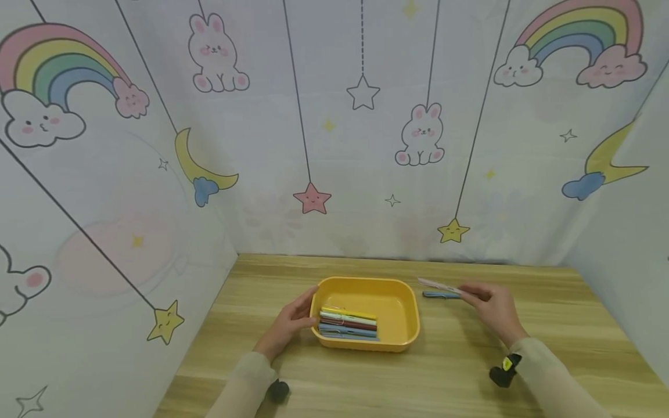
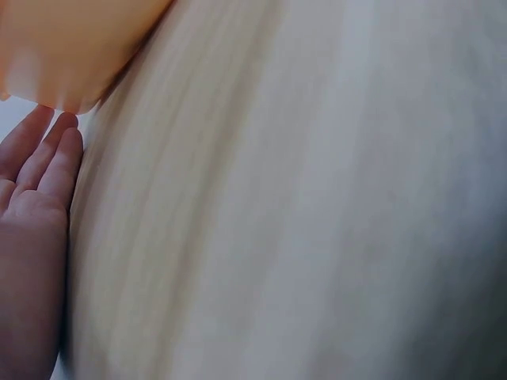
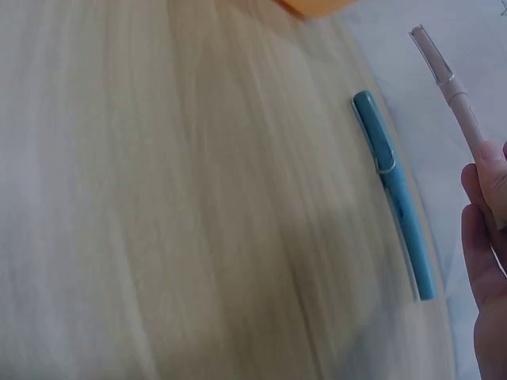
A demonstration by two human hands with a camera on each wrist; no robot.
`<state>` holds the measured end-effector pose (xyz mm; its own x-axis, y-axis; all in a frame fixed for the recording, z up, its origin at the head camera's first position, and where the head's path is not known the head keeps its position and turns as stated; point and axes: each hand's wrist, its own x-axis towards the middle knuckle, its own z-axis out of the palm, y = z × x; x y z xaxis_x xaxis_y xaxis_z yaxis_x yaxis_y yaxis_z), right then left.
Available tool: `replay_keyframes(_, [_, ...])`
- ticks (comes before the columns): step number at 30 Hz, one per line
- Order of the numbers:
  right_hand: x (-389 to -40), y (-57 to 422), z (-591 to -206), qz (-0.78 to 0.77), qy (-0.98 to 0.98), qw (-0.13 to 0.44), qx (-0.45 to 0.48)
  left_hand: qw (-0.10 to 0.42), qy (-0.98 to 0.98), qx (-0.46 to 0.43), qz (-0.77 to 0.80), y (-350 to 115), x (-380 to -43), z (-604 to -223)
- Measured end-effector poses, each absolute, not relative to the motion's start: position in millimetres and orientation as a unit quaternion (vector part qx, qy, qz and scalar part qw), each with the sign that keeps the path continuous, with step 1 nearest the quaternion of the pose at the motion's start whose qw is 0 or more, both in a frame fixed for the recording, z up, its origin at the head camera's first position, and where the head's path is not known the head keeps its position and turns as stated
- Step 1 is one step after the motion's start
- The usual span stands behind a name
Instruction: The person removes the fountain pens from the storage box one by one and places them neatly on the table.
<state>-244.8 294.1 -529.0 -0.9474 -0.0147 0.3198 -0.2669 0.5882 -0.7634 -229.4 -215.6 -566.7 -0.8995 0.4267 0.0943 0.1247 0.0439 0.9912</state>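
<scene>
On the table stands a yellow plastic tray, with several capped pens lying side by side in its left half: yellow, pale green, dark red and blue. My left hand rests against the tray's left side; in the left wrist view its fingers are fairly straight and touch the outer wall. To the right of the tray, my right hand pinches a pale pink pen between thumb and fingers, its clip end pointing away. Beneath it, a blue-teal pen with a clip lies on the wood.
The wood-grain table ends at a white cloth backdrop printed with stars, rabbits and rainbows. White walls close in on the left and right. Black wrist devices hang below both sleeves.
</scene>
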Motion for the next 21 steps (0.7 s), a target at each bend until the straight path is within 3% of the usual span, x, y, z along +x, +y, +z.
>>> replay_keyframes(14, [-237.9, 315.5, -545.7, 0.421, -0.896, 0.116, 0.079, 0.116, 0.717, 0.190, 0.661, -216.3, -229.0, -566.4])
replay_keyframes(21, [-239.6, 317.0, -553.7, 0.377, -0.909, 0.140, 0.106, 0.114, 0.712, 0.190, 0.666, -216.0, -228.6, -566.8])
